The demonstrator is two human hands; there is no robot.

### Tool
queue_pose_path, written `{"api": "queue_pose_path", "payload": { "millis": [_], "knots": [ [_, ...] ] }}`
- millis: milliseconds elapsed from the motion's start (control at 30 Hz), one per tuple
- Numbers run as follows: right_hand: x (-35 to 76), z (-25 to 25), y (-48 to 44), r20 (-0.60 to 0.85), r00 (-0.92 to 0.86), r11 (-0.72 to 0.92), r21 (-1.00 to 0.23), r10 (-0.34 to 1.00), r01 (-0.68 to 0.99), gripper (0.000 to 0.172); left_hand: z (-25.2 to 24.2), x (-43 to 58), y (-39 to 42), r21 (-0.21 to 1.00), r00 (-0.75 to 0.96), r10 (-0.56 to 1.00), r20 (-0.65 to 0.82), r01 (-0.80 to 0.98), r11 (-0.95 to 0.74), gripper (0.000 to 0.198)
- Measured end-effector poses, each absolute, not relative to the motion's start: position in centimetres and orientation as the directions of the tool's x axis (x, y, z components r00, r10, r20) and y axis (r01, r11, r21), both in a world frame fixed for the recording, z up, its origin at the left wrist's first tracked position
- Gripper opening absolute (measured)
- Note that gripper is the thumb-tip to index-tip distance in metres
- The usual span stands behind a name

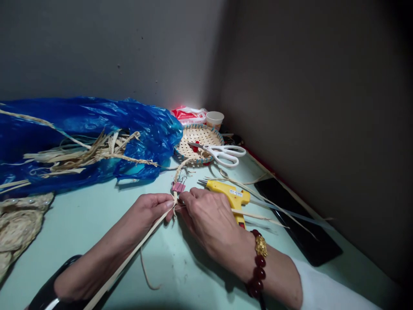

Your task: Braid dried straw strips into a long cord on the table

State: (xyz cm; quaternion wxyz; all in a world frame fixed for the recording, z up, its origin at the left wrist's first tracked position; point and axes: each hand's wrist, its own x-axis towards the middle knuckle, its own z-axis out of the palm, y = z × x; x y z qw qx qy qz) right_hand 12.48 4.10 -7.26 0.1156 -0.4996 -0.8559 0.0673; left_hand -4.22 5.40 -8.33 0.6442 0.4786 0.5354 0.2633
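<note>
At mid-table (97,224), I see my left hand (151,209) and right hand (206,215) both pinching a braid (176,173) just below its pink clip (178,187). A glue gun (230,194) lies beside the right hand; scissors (226,153) rest on a basket (196,137) beyond.

Head view: I look forward and down, from just nearer than the glue gun (232,199).
Facing: the wall corner (222,64) beyond the glue gun.
Nearness: close; glue gun mid-frame.
</note>
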Motion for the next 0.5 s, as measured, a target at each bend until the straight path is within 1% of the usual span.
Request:
{"api": "queue_pose_path", "payload": {
  "millis": [133, 233, 367, 500],
  "knots": [
    [12.0, -6.5, 4.2, 0.107, -0.458, 0.471, -0.195, 0.882, 0.861, 0.014, -8.3, -4.3, 5.5, 0.901, 0.320, 0.843, -0.432, 0.193, 0.389, 0.028],
    [11.9, -6.1, 4.3, 0.141, -0.455, 0.474, -0.151, 0.879, 0.868, 0.013, -8.5, -4.5, 5.6, 0.908, 0.332, 0.846, -0.417, 0.196, 0.370, 0.026],
    [11.5, -6.4, 4.2, 0.199, -0.474, 0.501, -0.113, 0.858, 0.858, 0.021, -8.9, -4.6, 5.7, 0.919, 0.348, 0.851, -0.394, 0.118, 0.377, 0.022],
    [11.3, -7.0, 3.9, 0.179, -0.492, 0.516, -0.133, 0.852, 0.846, 0.029, -8.8, -4.4, 5.4, 0.921, 0.345, 0.860, -0.377, 0.043, 0.386, 0.020]
  ]
}}
